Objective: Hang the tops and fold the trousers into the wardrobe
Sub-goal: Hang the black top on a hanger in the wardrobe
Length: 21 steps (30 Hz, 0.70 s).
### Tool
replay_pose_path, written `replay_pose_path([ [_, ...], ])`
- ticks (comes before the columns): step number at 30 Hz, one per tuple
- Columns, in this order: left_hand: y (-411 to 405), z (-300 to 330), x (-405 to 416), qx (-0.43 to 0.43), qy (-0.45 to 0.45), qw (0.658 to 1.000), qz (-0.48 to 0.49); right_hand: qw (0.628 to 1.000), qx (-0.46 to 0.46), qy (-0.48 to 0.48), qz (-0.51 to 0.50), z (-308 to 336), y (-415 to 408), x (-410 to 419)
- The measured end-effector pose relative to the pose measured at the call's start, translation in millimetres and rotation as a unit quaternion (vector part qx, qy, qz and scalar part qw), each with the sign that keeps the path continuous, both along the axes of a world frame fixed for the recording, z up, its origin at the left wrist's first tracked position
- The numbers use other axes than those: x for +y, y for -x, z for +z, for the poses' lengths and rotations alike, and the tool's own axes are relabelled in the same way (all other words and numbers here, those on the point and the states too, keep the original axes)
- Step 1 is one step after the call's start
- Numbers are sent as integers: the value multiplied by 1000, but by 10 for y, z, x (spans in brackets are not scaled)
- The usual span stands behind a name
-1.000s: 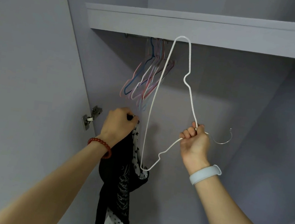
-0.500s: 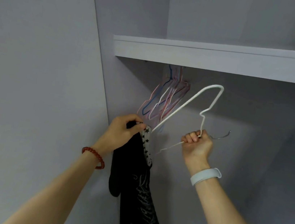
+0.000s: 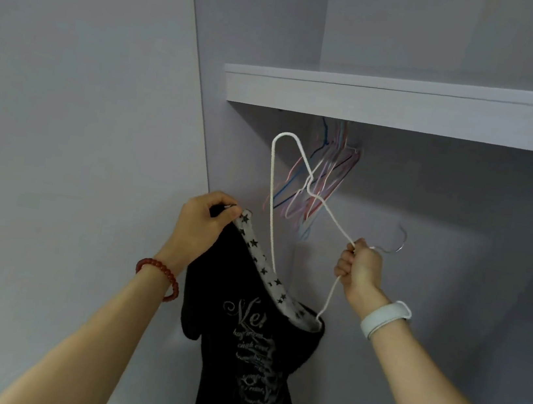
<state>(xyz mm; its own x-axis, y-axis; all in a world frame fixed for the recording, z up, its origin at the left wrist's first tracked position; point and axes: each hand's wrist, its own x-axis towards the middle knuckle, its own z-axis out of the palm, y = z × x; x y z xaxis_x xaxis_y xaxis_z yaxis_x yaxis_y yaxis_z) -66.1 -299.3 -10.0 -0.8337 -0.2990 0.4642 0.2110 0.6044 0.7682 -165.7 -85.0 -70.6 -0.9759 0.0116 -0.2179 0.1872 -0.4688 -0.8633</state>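
Note:
A black top [image 3: 247,353] with silver lettering and a white star-print neckline hangs in front of the open wardrobe. My left hand [image 3: 203,224] pinches the neckline at its upper end and holds the top up. My right hand [image 3: 360,266] grips a white wire hanger [image 3: 272,185] near its neck, the metal hook sticking out to the right. One end of the hanger dips inside the neck opening; the other end points up toward the shelf.
Several empty pink, blue and white hangers [image 3: 321,182] dangle below the wardrobe shelf [image 3: 408,105]; the rail itself is hidden. The wardrobe's left side panel [image 3: 204,145] stands close beside my left hand. The back wall lies behind the hangers.
The white hanger has swung round, and one end has gone down into the top's neck opening. My left hand still holds the neckline. The camera has tilted, so the shelf sits lower in view.

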Motion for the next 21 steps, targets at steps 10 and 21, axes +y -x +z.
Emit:
replay_pose_path([
  [10, -27, 87, 213, 5, -66, 997, -44, 998, 39, 40, 18, 50, -124, -202],
  [21, -297, 117, -208, 65, -128, 988, 56, 897, 271, -341, -79, -510, -251, 199],
])
